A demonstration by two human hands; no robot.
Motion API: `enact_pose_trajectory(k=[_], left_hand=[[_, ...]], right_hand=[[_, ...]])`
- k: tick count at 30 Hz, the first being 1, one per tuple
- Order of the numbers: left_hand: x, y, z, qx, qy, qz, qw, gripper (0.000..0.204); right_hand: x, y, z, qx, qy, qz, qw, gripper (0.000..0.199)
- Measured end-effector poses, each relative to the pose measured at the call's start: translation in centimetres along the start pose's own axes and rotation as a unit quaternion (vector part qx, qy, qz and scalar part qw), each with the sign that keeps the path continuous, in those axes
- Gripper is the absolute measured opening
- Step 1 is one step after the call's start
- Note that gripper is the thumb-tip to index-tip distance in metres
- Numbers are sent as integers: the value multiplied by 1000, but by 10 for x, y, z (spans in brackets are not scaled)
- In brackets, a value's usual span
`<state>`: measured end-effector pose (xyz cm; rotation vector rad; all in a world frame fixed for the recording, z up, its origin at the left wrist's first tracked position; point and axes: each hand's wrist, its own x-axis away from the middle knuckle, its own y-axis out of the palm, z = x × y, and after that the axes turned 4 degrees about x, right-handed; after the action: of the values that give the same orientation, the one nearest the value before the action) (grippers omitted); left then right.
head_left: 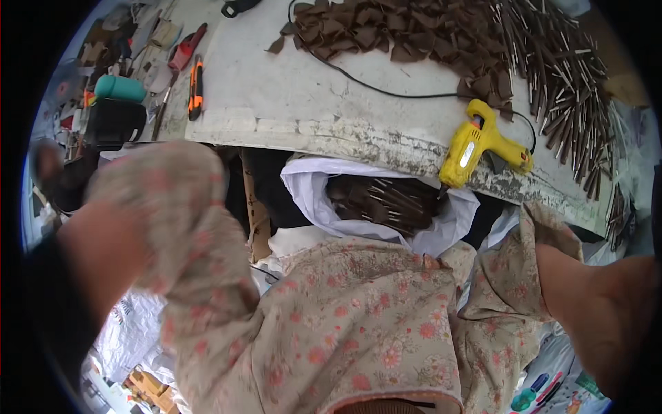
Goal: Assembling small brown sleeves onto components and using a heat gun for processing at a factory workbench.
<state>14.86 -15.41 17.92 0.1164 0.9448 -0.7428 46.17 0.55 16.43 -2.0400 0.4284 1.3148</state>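
Note:
Both my forearms are lifted toward the sides of the picture, and the hands themselves lie outside it. My left forearm (103, 255) is smeared by motion and runs off into the dark left rim. On the other side my right forearm (593, 297) bends out past the right rim. Neither arm touches anything on the table. Between them, at the table's near edge, a white bag (307, 186) stands with its mouth spread, holding brown strips and thin sticks (386, 207). A yellow hot glue gun (476, 148) rests on that edge, nozzle pointing down over the bag.
Across the worn white table (276, 90) lie a heap of brown fabric pieces (407, 31) and a pile of brown-wrapped sticks (565, 90). A black cord (372, 87) trails to the glue gun. An orange utility knife (196, 90) and a teal cylinder (121, 88) are at left.

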Motion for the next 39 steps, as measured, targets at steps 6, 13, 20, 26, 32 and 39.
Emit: enact_pose_trajectory(k=[6, 13, 20, 26, 32, 39], left_hand=[[42, 114, -192, -135, -101, -102, 980, 28], [46, 143, -272, -366, -153, -290, 871, 27], [54, 170, -267, -237, -117, -225, 938, 21], [65, 163, -262, -313, -52, -213, 924, 25], [60, 171, -234, -401, -109, -253, 874, 22], [62, 167, -235, -313, -23, -229, 921, 17]], right_hand=[[66, -6, 6, 364, 188, 258, 875, 12], [169, -69, 95, 320, 583, 215, 715, 27], [193, -108, 196, 598, 573, -22, 560, 32], [200, -134, 227, 565, 671, -120, 464, 35], [204, -124, 200, 449, 670, 14, 591, 36], [205, -80, 109, -74, 556, 452, 693, 40]])
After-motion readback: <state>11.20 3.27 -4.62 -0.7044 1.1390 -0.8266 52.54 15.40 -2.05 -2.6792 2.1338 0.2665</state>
